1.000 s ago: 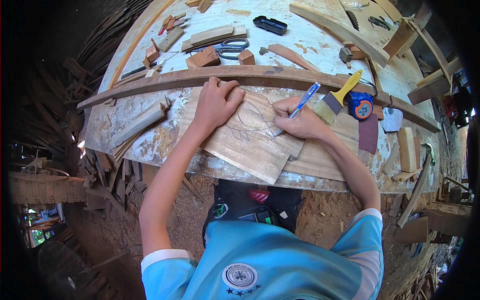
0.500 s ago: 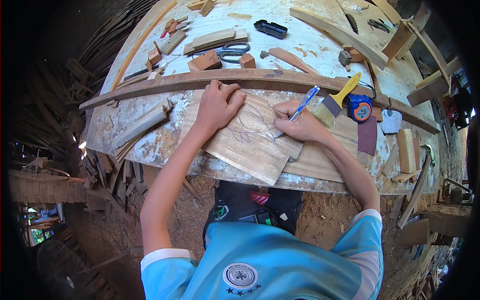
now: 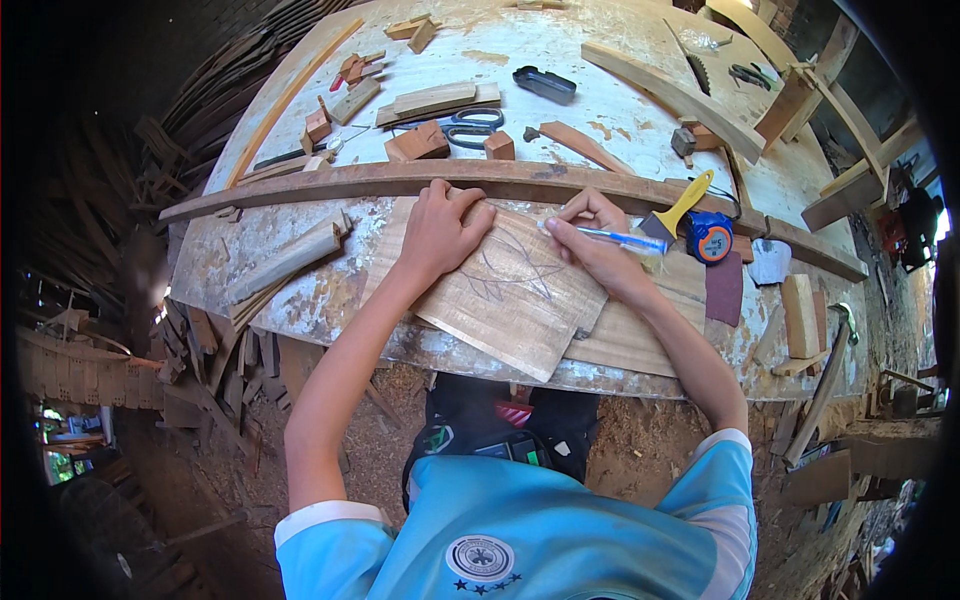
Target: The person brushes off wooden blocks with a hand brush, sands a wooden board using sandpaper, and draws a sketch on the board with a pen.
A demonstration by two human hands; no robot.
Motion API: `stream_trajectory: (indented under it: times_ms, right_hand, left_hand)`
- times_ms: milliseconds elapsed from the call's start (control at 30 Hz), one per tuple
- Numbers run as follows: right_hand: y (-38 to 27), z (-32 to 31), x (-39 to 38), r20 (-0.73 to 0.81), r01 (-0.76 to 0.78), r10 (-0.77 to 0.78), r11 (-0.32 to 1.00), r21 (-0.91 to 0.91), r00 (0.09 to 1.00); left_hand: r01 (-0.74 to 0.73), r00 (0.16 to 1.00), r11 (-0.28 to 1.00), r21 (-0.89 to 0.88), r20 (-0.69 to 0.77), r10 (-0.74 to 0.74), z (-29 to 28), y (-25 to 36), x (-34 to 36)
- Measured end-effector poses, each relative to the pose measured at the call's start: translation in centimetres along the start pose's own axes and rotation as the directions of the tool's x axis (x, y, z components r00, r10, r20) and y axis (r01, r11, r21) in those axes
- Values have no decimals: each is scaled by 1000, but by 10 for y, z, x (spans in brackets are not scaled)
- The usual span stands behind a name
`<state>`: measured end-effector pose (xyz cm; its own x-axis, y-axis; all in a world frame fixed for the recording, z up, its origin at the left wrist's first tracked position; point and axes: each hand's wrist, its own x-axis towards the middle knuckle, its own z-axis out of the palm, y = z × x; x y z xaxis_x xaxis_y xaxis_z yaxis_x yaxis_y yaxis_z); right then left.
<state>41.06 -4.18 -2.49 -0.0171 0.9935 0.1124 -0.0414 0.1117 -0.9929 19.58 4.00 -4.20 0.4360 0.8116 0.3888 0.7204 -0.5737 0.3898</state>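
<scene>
A flat wooden board (image 3: 500,325) lies at an angle near the bench's front edge, bearing curved, leaf-like pen lines. My left hand (image 3: 447,232) rests on its far left part, fingers stretched toward a long wooden bar (image 3: 375,181). Between the thumb and fingers of my right hand (image 3: 598,248) is a blue and white pen (image 3: 630,240), tilted low with its tip pointing left, close to the board's far right corner. Just beyond that hand lie a yellow-handled brush (image 3: 690,200), its bristles partly hidden, and a blue tape measure (image 3: 710,238).
The long bar crosses the workbench (image 3: 330,330) behind the board. Past it are scissors (image 3: 475,125), wood offcuts (image 3: 418,142) and a black case (image 3: 545,84). Sandpaper (image 3: 724,290), wood blocks (image 3: 798,315) and a hammer (image 3: 835,355) lie at the right. Thin slats (image 3: 290,262) are stacked left.
My right hand has moved slightly away from the drawn lines. The pen has swung from steep to nearly level, its tip now farther up the board. My left hand keeps its place on the board.
</scene>
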Motion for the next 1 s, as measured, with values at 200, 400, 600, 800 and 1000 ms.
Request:
stream_trajectory:
  times_ms: [200, 400, 600, 800, 1000]
  right_hand:
    - [11, 3, 5, 19, 168, -168, 986, -6, 986]
    - [14, -1, 3, 33, 129, -125, 976, -176, 992]
    - [7, 13, -15, 36, 598, -741, 511, -617, 671]
    - [9, 94, -120, -302, 364, -539, 799, -479, 787]
    - [30, 129, -112, -321, 244, -756, 529, -813, 571]
  left_hand:
    - [-16, 1000, 1000, -5, -11, 16, -1, -3, 0]
    - [-168, 976, 979, 114, -122, 182, -11, 8, -1]
    - [-579, 813, 815, -8, 78, 577, -6, 3, 4]
    - [-473, 871, 880, 40, 171, 460, -5, 2, -2]
    - [-486, 867, 868, 98, 182, 465, -15, 3, 5]
